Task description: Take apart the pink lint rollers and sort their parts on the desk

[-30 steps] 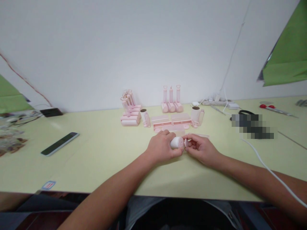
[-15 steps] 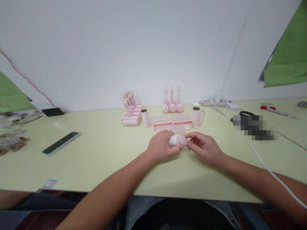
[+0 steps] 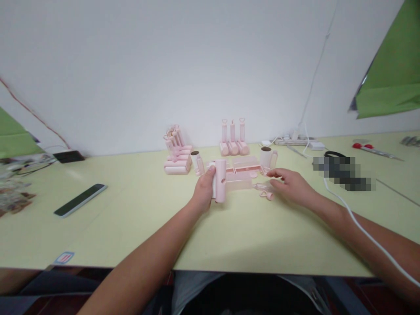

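Note:
My left hand (image 3: 204, 189) is wrapped round a pink lint roller head (image 3: 221, 181), held upright with its round hole facing me and a strip of white roll along its left side. My right hand (image 3: 290, 186) is open, thumb and fingers apart, with nothing seen between them. Just left of its fingertips lies a translucent pink handle (image 3: 260, 186); whether they touch it I cannot tell. A pink end cap with a loop (image 3: 269, 196) rests on the table in front of that handle. Behind my hands are pale pink open cases (image 3: 246, 169).
Two white paper rolls (image 3: 265, 157) with brown cores stand beside the cases. Lint rollers stand in a left group (image 3: 177, 164) and a back group (image 3: 233, 148). A phone (image 3: 80, 200) lies left; red-handled scissors (image 3: 369, 148) and a white cable (image 3: 348, 210) are right.
My left hand has moved left and turned the lint roller head upright. My right hand has left its end and moved right, its fingers spreading. The handle and looped cap are now visible.

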Demonstrator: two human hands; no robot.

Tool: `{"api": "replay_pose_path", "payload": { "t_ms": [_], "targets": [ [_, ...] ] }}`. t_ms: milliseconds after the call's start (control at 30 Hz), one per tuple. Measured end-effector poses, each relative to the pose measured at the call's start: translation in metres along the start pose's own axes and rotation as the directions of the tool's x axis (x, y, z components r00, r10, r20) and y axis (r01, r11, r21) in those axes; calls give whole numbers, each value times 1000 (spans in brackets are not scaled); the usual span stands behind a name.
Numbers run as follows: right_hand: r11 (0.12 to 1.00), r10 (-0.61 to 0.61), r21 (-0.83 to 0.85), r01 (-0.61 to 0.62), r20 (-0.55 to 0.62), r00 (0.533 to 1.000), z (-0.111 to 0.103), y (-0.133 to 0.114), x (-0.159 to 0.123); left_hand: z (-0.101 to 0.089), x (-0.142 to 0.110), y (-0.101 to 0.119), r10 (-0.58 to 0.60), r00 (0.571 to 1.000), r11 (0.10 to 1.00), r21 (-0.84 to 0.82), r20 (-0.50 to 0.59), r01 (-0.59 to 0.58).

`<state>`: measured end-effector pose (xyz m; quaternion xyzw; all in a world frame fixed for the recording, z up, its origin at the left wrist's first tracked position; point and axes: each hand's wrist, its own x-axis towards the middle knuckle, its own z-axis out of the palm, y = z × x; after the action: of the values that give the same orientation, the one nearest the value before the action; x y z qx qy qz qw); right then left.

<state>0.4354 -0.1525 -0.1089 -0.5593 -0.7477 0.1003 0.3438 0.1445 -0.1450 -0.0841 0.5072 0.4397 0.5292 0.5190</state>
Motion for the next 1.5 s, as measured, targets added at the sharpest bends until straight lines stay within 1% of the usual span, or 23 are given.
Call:
{"api": "replay_pose_path", "payload": {
  "t_ms": [67,133,200,300,400,467,567,633,700,800,933,1033,1133,1267,1500],
  "targets": [
    [994,-24,-106,38,128,991,3,2,0,1,0,1,-43,999,995,-84,24,45],
    [982,-27,-175,68,226,974,5,2,0,2,0,3,-64,997,989,-130,47,69],
    [972,-17,-220,80,277,961,6,2,0,2,0,4,-74,995,986,-148,62,82],
    [959,11,-273,73,294,956,6,0,0,2,-2,4,-73,993,985,-152,88,86],
    [953,23,-295,64,284,958,6,0,-1,1,-4,5,-43,987,991,-117,155,62],
    [955,9,-290,66,249,968,6,1,-1,0,-5,5,-26,980,996,-77,196,42],
    [967,-47,-244,80,140,989,4,-2,-2,1,-7,6,-19,974,1000,19,224,15],
    [980,-99,-165,110,70,993,2,-8,-5,2,-8,5,-5,973,994,110,233,-21],
    [984,-166,-55,168,47,985,0,-17,-9,3,-8,3,16,971,981,185,240,-62],
    [955,-290,87,283,80,954,-2,-32,-17,4,-8,0,44,969,973,210,243,-97],
    [917,-382,155,366,85,920,-2,-46,-28,5,-9,-1,10,964,984,168,267,-57],
    [903,-410,164,397,54,910,-1,-53,-32,5,-9,-1,-25,953,992,129,302,-14],
    [902,-415,145,406,31,910,-1,-56,-34,5,-11,-1,-52,942,995,97,331,21],
    [901,-425,103,422,8,905,0,-57,-35,6,-13,0,-92,935,993,98,344,61],
    [899,-439,24,438,17,898,1,-60,-38,9,-18,2,-59,922,991,133,382,8]
  ]
}}
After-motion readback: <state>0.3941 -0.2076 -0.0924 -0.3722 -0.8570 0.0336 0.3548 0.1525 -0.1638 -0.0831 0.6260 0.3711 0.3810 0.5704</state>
